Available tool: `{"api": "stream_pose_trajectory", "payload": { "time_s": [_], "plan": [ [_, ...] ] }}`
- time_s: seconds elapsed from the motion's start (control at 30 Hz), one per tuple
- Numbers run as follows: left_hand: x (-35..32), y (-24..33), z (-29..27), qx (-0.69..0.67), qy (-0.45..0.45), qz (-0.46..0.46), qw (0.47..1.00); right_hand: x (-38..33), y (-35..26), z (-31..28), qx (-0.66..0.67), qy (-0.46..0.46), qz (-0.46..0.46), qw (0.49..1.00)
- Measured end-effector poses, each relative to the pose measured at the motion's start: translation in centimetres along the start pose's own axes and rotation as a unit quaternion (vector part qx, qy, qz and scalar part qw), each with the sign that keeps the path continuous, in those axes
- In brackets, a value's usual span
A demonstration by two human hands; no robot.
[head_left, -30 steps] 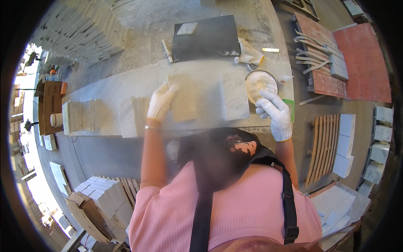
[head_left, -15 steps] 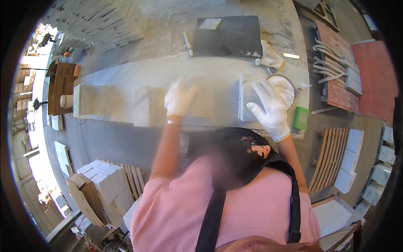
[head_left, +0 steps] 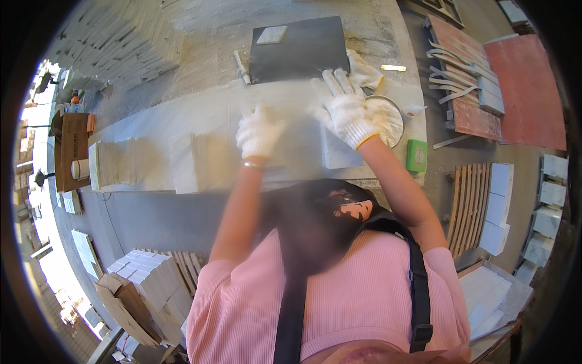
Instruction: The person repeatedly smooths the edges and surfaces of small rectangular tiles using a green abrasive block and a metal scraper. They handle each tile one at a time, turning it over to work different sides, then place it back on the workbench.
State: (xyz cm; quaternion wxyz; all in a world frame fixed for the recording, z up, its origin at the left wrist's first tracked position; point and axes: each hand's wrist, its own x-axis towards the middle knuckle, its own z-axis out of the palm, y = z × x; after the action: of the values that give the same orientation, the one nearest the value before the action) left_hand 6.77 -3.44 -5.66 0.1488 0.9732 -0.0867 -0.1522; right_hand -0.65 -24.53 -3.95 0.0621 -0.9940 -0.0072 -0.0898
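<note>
Both my hands wear white knitted gloves and are over the pale worktable (head_left: 224, 103). My left hand (head_left: 259, 132) is left of the middle, its thumb and fingers apart, with nothing visible in it; haze softens the fingertips. My right hand (head_left: 344, 109) is spread open, palm down, reaching across the far part of a low stack of white tiles (head_left: 341, 151). I cannot tell whether it touches the tiles. Beside its wrist sits a round dish (head_left: 395, 124) holding white material. A loose white glove (head_left: 364, 71) lies just beyond its fingers.
A black sheet (head_left: 297, 51) with a small pale tile (head_left: 271, 35) lies at the back. Rows of upright tiles (head_left: 187, 164) stand left. A green box (head_left: 416, 156) is at the right edge. Stacked white boxes (head_left: 151, 276) and a wooden pallet (head_left: 468, 203) stand beside me.
My right hand has moved left and away from me, from beside the dish to above the tile stack. My left hand stays near the same spot. The whole view has shifted slightly.
</note>
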Motion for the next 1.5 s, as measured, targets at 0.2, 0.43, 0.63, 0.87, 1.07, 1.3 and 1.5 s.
{"api": "stream_pose_trajectory", "payload": {
  "time_s": [0.2,0.43,0.63,0.87,1.07,1.3,1.5],
  "plan": [
    [0.2,-0.5,0.7,-0.002,0.048,0.026,0.999,-6.1,-2.3,-2.3,0.073,-0.016,-0.065,0.995],
    [0.2,-1.2,0.7,0.014,0.020,0.043,0.999,-10.3,-1.1,-4.5,0.165,-0.002,-0.179,0.970],
    [0.4,-3.0,1.1,0.048,0.095,0.113,0.988,-12.6,0.7,-6.2,0.253,-0.044,-0.136,0.957],
    [-2.4,-3.1,-0.1,-0.123,0.122,0.132,0.976,-16.8,3.0,-7.1,0.240,0.016,0.026,0.970],
    [-5.9,0.4,-0.3,-0.431,-0.150,0.045,0.889,-17.3,1.6,-5.8,0.486,0.001,0.314,0.815],
    [-8.1,1.9,-0.8,-0.420,-0.241,0.092,0.870,-16.1,0.3,-5.8,0.569,-0.082,0.378,0.726],
    [-8.4,1.8,-0.6,-0.429,-0.267,0.102,0.857,-15.4,-0.1,-5.8,0.592,-0.095,0.379,0.705]
  ]
}}
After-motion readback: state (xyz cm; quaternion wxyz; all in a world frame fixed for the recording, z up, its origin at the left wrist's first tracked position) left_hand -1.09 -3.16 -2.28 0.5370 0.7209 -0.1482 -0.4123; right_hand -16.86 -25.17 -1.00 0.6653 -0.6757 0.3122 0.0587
